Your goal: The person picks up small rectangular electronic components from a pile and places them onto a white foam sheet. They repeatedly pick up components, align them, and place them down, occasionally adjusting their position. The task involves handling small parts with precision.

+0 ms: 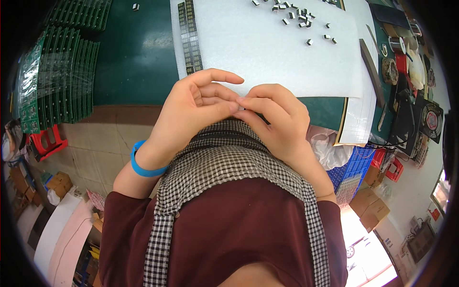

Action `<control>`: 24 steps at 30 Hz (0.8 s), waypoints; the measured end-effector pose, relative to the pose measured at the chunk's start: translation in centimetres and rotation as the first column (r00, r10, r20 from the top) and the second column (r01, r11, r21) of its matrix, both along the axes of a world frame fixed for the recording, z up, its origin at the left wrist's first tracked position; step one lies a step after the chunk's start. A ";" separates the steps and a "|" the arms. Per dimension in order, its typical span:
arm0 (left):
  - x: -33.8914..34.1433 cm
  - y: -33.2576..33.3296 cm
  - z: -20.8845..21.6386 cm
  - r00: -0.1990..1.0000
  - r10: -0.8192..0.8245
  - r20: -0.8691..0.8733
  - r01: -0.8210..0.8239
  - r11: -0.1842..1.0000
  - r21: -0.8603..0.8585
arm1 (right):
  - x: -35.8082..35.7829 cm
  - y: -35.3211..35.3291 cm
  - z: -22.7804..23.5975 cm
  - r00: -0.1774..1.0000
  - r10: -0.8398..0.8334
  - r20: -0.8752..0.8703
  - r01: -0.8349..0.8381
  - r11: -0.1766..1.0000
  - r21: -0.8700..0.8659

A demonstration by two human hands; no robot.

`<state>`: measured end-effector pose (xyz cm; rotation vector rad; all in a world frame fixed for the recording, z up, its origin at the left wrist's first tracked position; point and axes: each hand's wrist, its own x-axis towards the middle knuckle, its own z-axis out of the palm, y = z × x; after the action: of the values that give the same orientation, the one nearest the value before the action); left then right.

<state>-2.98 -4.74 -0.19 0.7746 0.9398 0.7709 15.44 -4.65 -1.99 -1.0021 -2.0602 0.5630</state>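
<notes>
My left hand (193,103) and my right hand (281,115) meet at the near edge of the table, in front of the checked apron. A small white piece (241,108) shows between their fingertips, mostly covered, so its exact kind is hidden. The left thumb and fingers press on it while the left index finger stretches out free above. From the other side, the right thumb and index finger pinch it. Beyond the hands lies a white foam sheet (277,62). Two dark strips of small digit displays (190,40) run along its left side.
Several small black-and-white blocks (302,19) lie scattered on the foam's far part; a single block (136,7) sits on the green table (138,52). Green circuit boards (62,76) stand in rows at left. A dark bar (372,71), solder spool (397,45) and tape roll (389,71) are at right.
</notes>
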 end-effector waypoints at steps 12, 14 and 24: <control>-2.1 1.3 0.3 0.547 0.446 -0.708 0.461 0.545 0.700 | 1.6 1.2 0.9 0.703 -0.440 -0.559 -0.381 0.431 -0.818; -2.7 -0.5 0.6 0.435 0.396 -0.808 0.628 0.510 0.588 | 1.8 1.1 0.8 0.702 -0.453 -0.549 -0.390 0.399 -0.830; -3.8 -1.4 0.0 0.308 0.211 -0.928 0.821 0.434 0.371 | 1.2 1.5 0.9 0.812 -0.347 -0.468 -0.385 0.285 -0.878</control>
<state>-6.74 -6.16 -0.19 2.5026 1.2348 0.1955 16.67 -3.12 -1.08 -1.1758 -0.9446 2.0552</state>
